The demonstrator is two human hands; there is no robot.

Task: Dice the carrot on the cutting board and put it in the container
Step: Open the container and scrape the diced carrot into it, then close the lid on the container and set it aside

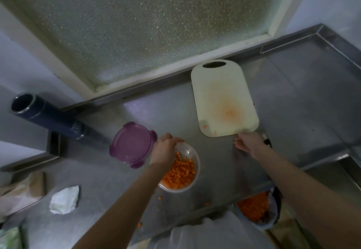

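your left hand hangs over the far rim of the clear round plastic container, fingers bent down; the orange diced carrot lies inside it. your right hand meets the near edge of the white plastic cutting board, further right. neither hand's grip can be told.

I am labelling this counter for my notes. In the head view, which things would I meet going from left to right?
brown paper bag → crumpled white paper → purple lid → clear container with diced carrot → cutting board
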